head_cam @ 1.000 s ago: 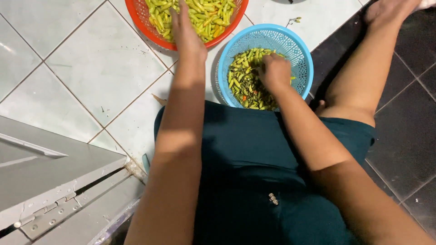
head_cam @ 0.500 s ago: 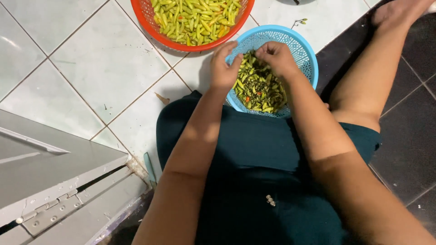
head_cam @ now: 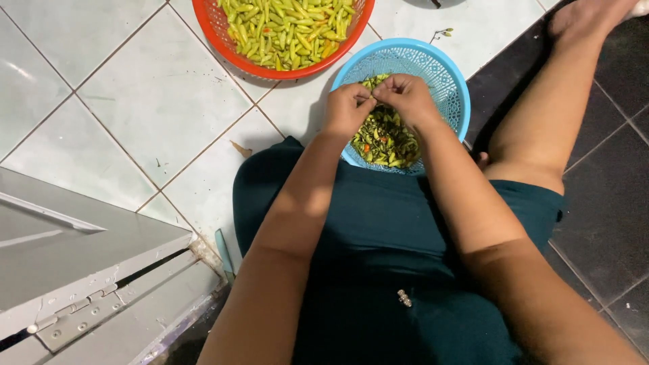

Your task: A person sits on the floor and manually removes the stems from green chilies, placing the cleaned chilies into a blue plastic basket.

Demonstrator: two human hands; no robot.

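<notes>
The fingers (head_cam: 365,101) of both hands are pinching together around a small green chili (head_cam: 372,96), which is sitting just above the middle of the frame, over the blue basket (head_cam: 451,81). The left hand (head_cam: 348,108) and the right hand (head_cam: 405,98) are touching at the fingertips, each closing on the chili from its own side. Below them, a heap of dark green stems and scraps (head_cam: 385,138) is lying inside the blue basket. At the top centre of the frame, a red basket (head_cam: 223,34) is holding a pile of green chilies (head_cam: 284,27). Both baskets are resting on the white tiled floor (head_cam: 135,101).
</notes>
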